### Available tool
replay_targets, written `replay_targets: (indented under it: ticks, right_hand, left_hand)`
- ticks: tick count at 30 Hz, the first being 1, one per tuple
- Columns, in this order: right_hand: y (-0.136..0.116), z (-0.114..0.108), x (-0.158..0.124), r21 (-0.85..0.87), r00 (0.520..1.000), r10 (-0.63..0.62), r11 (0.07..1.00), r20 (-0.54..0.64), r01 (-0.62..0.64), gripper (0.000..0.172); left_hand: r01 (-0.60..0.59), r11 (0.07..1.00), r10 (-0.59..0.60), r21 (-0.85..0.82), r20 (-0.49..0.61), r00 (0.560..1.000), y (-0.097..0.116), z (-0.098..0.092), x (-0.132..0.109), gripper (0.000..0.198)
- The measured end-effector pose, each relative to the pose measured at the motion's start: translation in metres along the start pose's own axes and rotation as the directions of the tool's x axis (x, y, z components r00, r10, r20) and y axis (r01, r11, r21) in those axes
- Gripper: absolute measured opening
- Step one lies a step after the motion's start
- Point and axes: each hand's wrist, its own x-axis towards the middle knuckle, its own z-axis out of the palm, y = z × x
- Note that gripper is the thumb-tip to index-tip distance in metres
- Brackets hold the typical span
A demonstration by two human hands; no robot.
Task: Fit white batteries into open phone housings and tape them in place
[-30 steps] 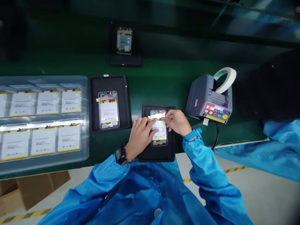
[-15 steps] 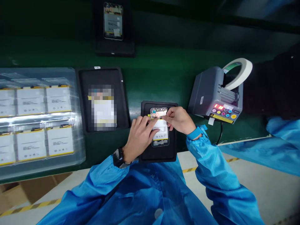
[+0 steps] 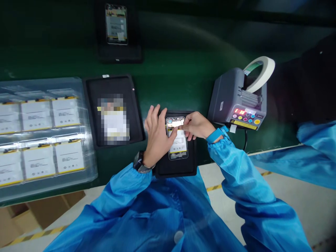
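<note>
An opened phone (image 3: 179,155) lies on a small black tray (image 3: 176,170) in front of me, its white battery (image 3: 180,143) and bright circuit board showing. My left hand (image 3: 160,137) rests over the tray's left side with fingers stretched and spread. Its thumb presses near the upper end of the battery. From the right, my right hand (image 3: 197,126) reaches in with thumb and forefinger pinched together at the board's right side, close to the left thumb. Whatever lies between those fingertips is too small to make out.
A grey tape dispenser (image 3: 227,94) with a tape roll (image 3: 264,75) stands at right. Left is a black tray (image 3: 136,119) with a blurred-out item, beside a clear tray (image 3: 90,164) of batteries. Another opened phone (image 3: 117,26) lies at the back. A blue sleeve (image 3: 317,138) shows far right.
My left hand's fingers have lifted off the phone and spread up and left, while its thumb has moved up to the battery's top. The right hand stays pinched there. The view shifts slightly.
</note>
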Motion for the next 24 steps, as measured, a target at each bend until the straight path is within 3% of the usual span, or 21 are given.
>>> replay_targets:
  ticks: [6,24]
  right_hand:
    - [0.003,0.002,0.002,0.005,1.0,-0.019,1.0,-0.013,0.019,0.032]
    - [0.009,0.002,0.007,-0.004,0.998,-0.062,0.998,0.007,0.062,0.033]
  left_hand:
    - [0.071,0.997,-0.071,0.001,0.096,0.993,-0.008,0.015,0.008,0.068]
    - [0.176,0.984,-0.179,0.034,0.228,0.957,-0.004,0.009,0.019,0.075]
